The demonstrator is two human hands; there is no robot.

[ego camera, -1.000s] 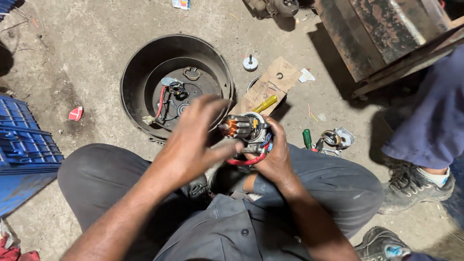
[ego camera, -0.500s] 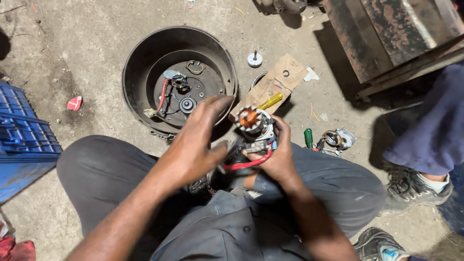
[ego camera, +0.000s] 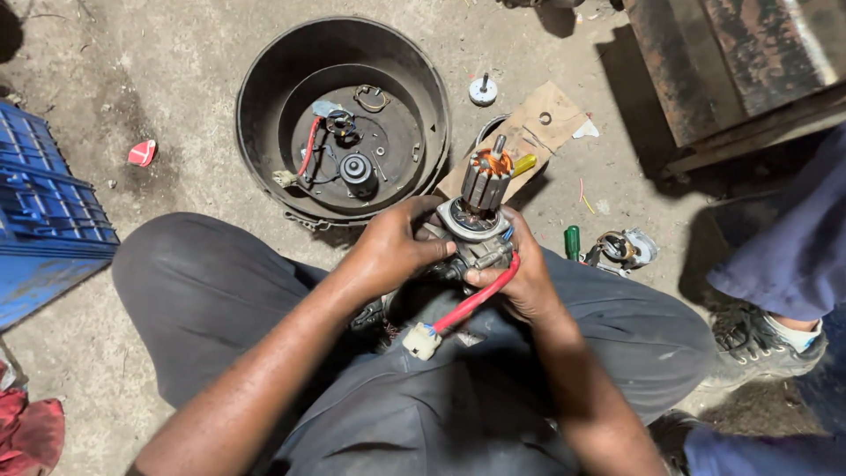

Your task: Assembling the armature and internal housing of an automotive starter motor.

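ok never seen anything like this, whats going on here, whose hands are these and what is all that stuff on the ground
The picture comes from a camera worn on a person's head, looking down at their own lap and hands as they sit on a dusty concrete floor. The left hand and right hand together grip a small electric motor with its copper-topped rotor sticking up; a red wire with a white plug hangs from it. On the floor lie a round black housing holding parts, a scrap of cardboard, a green-handled screwdriver and a blue crate. Another person's shoe shows at right.
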